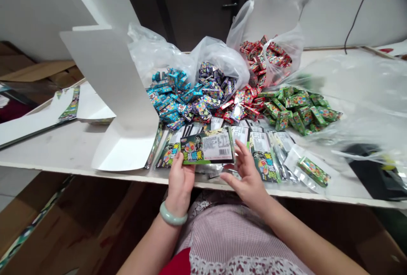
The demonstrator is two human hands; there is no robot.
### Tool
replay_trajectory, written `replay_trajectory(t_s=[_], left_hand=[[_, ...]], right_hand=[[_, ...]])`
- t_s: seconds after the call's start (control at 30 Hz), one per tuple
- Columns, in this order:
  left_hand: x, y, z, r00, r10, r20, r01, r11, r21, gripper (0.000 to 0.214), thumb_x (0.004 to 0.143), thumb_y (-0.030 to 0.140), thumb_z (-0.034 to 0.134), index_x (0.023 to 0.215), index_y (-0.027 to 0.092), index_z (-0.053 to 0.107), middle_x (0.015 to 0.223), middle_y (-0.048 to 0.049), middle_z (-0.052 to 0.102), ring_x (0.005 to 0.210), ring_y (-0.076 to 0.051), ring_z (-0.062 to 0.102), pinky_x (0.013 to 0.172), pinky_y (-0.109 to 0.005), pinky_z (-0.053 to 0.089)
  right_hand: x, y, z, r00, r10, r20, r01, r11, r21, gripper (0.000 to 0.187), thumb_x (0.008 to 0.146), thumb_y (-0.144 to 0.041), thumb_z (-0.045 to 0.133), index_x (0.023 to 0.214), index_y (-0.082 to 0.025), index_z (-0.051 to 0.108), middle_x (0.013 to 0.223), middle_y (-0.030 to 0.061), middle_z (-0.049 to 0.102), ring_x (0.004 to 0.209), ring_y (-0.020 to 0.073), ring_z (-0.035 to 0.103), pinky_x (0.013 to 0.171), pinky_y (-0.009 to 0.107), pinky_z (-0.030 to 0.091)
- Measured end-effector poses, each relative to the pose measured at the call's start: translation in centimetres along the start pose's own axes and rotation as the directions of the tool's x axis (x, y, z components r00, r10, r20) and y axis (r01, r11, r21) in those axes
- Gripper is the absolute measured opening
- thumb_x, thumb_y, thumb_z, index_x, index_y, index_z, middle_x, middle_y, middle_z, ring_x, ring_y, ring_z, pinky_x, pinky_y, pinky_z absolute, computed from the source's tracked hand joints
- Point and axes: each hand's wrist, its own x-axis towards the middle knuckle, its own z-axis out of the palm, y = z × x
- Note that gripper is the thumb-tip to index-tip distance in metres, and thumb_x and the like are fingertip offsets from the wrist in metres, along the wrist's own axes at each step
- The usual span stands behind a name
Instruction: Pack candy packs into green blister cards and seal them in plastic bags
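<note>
My left hand, with a pale green bangle at the wrist, grips the left end of a printed candy pouch. The pouch is held level over the table's front part, with a cartoon print on its left and a barcode label on its right. My right hand is beside the pouch's right end, fingers apart; whether a fingertip touches it I cannot tell. Beneath and around lie several similar pouches. Just behind are piles of small candy boxes: blue, purple, red and green.
Folded white card stands at the left. Clear plastic bags lie behind the piles, and plastic sheeting covers the right. A small clear packet with a green box and a black object are near the front edge.
</note>
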Motion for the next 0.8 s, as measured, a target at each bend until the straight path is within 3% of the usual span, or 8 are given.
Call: replay_trajectory(t_s=[0.1,0.2,0.3,0.4,0.47,0.6,0.7,0.8], left_hand=[[-1.7,-0.3,-0.2,0.983,-0.169,0.065,0.171,0.984,-0.037,0.016,0.079,0.017,0.067,0.095,0.017,0.064,0.099,-0.0028,0.072,0.088,-0.015,0.068,0.078,-0.027,0.056],[-3.2,-0.4,-1.5,0.945,-0.306,0.113,0.287,0.945,0.155,0.022,0.078,0.020,0.072,0.097,0.018,0.063,0.099,-0.0044,0.071,0.091,-0.019,0.068,0.078,-0.030,0.057],[-3.9,0.1,-2.9,0.987,-0.111,0.117,0.052,0.907,0.418,0.038,0.077,0.026,0.075,0.111,0.023,0.058,0.109,-0.0045,0.066,0.103,-0.018,0.064,0.088,-0.029,0.053],[-3.9,1.5,-2.5,0.952,0.070,0.299,-0.220,0.837,0.502,0.054,0.077,0.031,0.076,0.125,0.028,0.052,0.128,-0.0060,0.058,0.123,-0.019,0.053,0.101,-0.030,0.045],[-3.8,2.3,-1.2,0.908,-0.020,0.418,-0.192,0.868,0.458,0.054,0.080,0.039,0.072,0.128,0.027,0.052,0.128,-0.0085,0.059,0.121,-0.022,0.055,0.099,-0.032,0.047],[-3.9,3.0,1.1,0.832,-0.150,0.535,-0.053,0.937,0.344,0.055,0.075,0.050,0.073,0.122,0.024,0.059,0.103,-0.0090,0.069,0.091,-0.023,0.067,0.076,-0.030,0.055],[-4.3,2.5,1.3,0.847,-0.099,0.522,-0.098,0.936,0.337,0.041,0.068,0.036,0.082,0.105,0.023,0.067,0.094,-0.0049,0.071,0.084,-0.019,0.066,0.076,-0.027,0.054],[-4.6,2.0,0.7,0.873,-0.053,0.485,-0.107,0.949,0.297,0.034,0.068,0.031,0.082,0.099,0.025,0.068,0.090,-0.0016,0.072,0.080,-0.016,0.066,0.074,-0.025,0.053]], right_hand=[[1.2,-0.8,-1.2,0.984,-0.152,-0.092,0.135,0.976,-0.169,0.058,0.083,-0.030,0.068,0.135,-0.036,0.043,0.138,0.0059,0.049,0.124,0.0246,0.050,0.102,0.044,0.045],[2.3,-2.3,-2.7,0.959,-0.244,-0.147,0.207,0.951,-0.229,0.047,0.083,-0.028,0.067,0.127,-0.033,0.052,0.129,0.0056,0.057,0.113,0.0233,0.057,0.087,0.038,0.053],[3.0,-4.2,-3.9,0.973,-0.206,-0.100,0.177,0.955,-0.237,0.030,0.086,-0.027,0.062,0.116,-0.029,0.059,0.106,0.0038,0.065,0.083,0.0166,0.063,0.071,0.032,0.055],[2.9,-5.1,-4.0,0.992,-0.121,0.028,0.124,0.969,-0.215,0.024,0.088,-0.027,0.059,0.112,-0.027,0.061,0.082,-0.0005,0.063,0.063,0.0119,0.058,0.059,0.028,0.051],[2.4,-5.0,-3.7,0.993,-0.086,0.080,0.099,0.982,-0.163,0.028,0.087,-0.027,0.060,0.115,-0.028,0.058,0.083,-0.0007,0.063,0.066,0.0122,0.059,0.060,0.028,0.051],[1.2,-3.9,-2.8,0.998,-0.048,0.050,0.052,0.995,-0.089,0.043,0.084,-0.027,0.065,0.123,-0.031,0.047,0.097,0.0013,0.065,0.079,0.0149,0.064,0.070,0.031,0.054],[0.2,-3.4,-2.7,1.000,-0.025,-0.006,0.025,0.999,-0.025,0.044,0.078,-0.029,0.073,0.116,-0.030,0.051,0.094,0.0010,0.067,0.078,0.0160,0.066,0.071,0.032,0.056],[-0.5,-3.3,-2.8,0.996,-0.024,-0.085,0.030,0.997,0.066,0.027,0.077,-0.029,0.074,0.100,-0.028,0.059,0.095,0.0015,0.069,0.083,0.0162,0.067,0.076,0.032,0.057]])
